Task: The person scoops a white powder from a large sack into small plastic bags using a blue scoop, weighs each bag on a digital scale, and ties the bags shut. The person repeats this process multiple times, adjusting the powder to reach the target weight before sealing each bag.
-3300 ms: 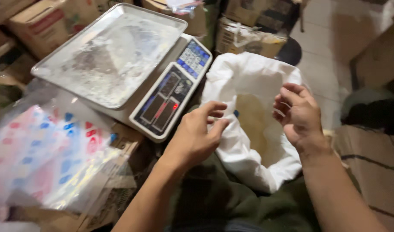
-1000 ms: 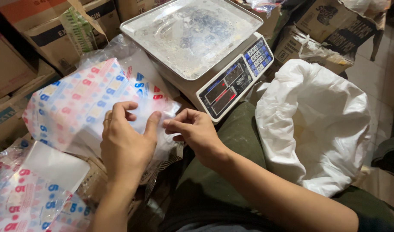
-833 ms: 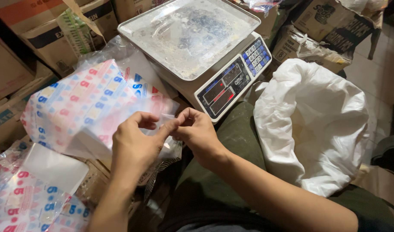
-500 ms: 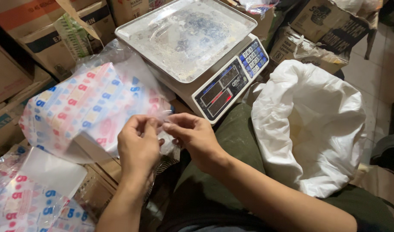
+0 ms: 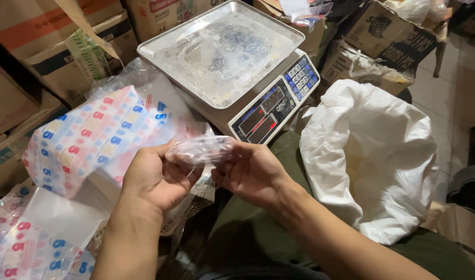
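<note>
Pinching a small clear plastic bag (image 5: pixel 198 150) between both hands, I have it held in mid-air just in front of the digital scale (image 5: pixel 232 67), below its display. It looks almost weightless and limp, a thin film that crumples wherever it is touched, and I judge it slippery enough that its two walls will cling together. Best hold seems to be at the mouth edge, one wall per hand, using fingertips rather than the whole palm; a firm squeeze will not hurt it, but a hard pull could tear it.

My left hand (image 5: pixel 157 179) is curled partly closed, thumb and fingers gripping the bag's left end. My right hand (image 5: pixel 248 173) is likewise half closed, its fingertips nipping the right end.

To the left lies a stack of bag packs (image 5: pixel 92 137) printed in red and blue. To the right stands a large white sack (image 5: pixel 372 155), its mouth rolled open. Cardboard boxes (image 5: pixel 51 46) crowd behind.
</note>
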